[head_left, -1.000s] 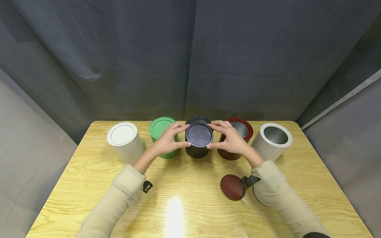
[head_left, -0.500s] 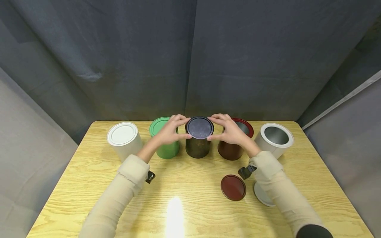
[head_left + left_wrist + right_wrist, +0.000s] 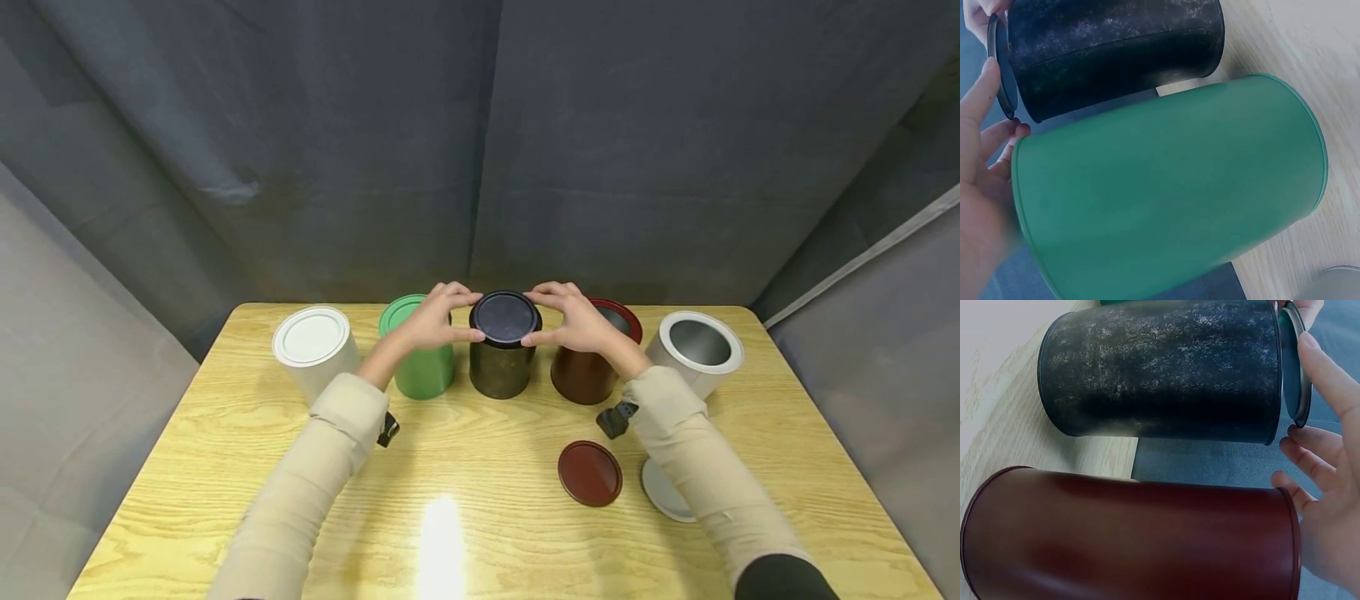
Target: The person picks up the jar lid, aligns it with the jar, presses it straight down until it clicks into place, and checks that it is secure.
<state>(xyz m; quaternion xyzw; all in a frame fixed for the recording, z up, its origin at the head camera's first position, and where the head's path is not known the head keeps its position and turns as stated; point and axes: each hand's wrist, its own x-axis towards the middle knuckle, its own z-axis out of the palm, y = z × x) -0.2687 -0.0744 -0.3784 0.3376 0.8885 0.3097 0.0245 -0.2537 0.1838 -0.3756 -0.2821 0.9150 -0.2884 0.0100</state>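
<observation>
Atop black can (image 3: 502, 367): black lid (image 3: 505, 317) now seated, lowered since 1.0 s earlier.
Left hand (image 3: 431, 321) and right hand (image 3: 573, 325) fingertips pinched its rim.

Both arms reach forward, the left hand (image 3: 429, 323) and right hand (image 3: 576, 327) facing, fingertips curled inward.

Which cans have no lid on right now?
The red can and the right-hand white can: both show open metal insides. The left white can, green can and black can are covered.
</observation>
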